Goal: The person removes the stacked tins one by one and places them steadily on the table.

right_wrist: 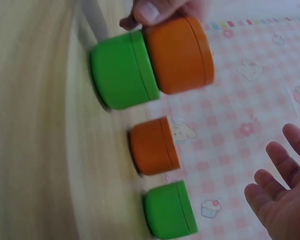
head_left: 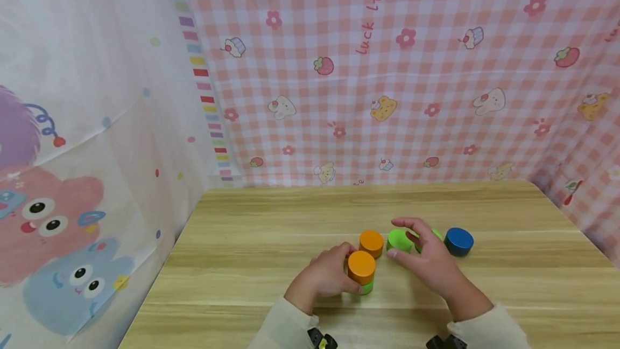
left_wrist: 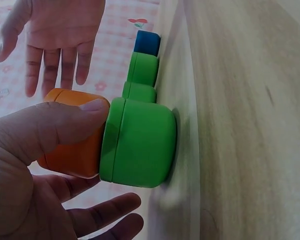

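Two hands at a row of round coloured blocks on a wooden table.

The left hand [head_left: 325, 276] grips the orange round wooden block [head_left: 361, 266] with thumb and curled fingers; it sits on top of a green round wooden block [left_wrist: 140, 142], slightly off-centre, and that green one rests on the light wooden table [head_left: 271, 230]. At about one o'clock from this stack, just beside it, stands a second orange round block [head_left: 371, 243]. The right hand [head_left: 426, 257] hovers at three o'clock from the stack with fingers spread and relaxed, holding nothing, above a second green round block [head_left: 399, 239]. A blue round block [head_left: 458, 241] stands at the right end of the row. Behind the table hangs a pink checked cloth [head_left: 411, 69].
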The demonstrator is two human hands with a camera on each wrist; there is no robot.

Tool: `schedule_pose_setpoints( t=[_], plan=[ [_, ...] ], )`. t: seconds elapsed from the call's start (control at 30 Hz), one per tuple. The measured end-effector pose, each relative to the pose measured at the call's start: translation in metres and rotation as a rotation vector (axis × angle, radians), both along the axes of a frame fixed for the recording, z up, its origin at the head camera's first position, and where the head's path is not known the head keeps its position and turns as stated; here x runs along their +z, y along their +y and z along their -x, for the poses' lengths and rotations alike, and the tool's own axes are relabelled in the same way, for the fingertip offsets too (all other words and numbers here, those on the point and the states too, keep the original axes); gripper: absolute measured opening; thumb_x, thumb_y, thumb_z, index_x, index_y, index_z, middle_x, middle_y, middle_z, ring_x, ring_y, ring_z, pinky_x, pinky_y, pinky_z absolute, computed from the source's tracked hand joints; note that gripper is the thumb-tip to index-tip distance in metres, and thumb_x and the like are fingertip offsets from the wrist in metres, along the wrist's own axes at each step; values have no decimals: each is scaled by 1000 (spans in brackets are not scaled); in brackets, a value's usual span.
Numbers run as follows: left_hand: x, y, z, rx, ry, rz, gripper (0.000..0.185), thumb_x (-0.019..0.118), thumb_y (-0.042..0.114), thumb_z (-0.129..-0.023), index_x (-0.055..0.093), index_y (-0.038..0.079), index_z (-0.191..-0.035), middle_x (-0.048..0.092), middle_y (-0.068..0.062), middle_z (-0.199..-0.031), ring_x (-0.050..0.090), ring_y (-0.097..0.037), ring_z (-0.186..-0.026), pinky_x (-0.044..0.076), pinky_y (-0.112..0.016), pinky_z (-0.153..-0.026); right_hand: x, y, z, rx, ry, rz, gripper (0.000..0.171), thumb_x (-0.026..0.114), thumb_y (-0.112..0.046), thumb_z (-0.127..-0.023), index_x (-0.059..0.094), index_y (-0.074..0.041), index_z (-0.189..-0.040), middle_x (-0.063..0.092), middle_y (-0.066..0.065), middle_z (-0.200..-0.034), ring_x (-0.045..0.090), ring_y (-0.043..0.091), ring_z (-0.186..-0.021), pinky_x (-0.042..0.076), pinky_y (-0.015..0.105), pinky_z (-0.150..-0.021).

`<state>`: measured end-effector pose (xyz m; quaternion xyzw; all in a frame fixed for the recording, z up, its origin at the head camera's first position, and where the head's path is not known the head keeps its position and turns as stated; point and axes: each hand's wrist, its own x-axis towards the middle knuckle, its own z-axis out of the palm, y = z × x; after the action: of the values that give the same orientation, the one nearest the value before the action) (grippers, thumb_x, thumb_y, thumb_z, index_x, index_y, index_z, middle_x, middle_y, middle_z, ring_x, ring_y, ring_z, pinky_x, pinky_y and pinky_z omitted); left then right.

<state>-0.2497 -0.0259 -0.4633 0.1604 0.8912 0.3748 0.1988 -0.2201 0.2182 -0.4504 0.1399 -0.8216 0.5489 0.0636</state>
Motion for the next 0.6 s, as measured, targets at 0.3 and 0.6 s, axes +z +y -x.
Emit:
schedule_pose_setpoints(
  t=[0.3, 0.6],
  plan=[
    [-4, 0, 1, -14, 13, 24, 66, 97, 20, -73, 61, 18, -128, 68, 3, -119, 58, -24, -108, 40, -61, -106, -10, -17, -4, 68, -33, -13, 56, 81, -16, -93, 55, -2, -140, 54, 14, -147, 47, 38, -142, 35, 66, -118],
    [-5, 0, 2, -29, 9, 30, 68, 96, 21, -73, 60, 17, -131, 67, 3, -119, 59, -23, -105, 44, -60, -105, -17, -24, -3, 83, -51, -33, 57, 84, -18, -91, 57, -3, -139, 59, 14, -146, 49, 39, -143, 35, 65, -118]
  ],
)
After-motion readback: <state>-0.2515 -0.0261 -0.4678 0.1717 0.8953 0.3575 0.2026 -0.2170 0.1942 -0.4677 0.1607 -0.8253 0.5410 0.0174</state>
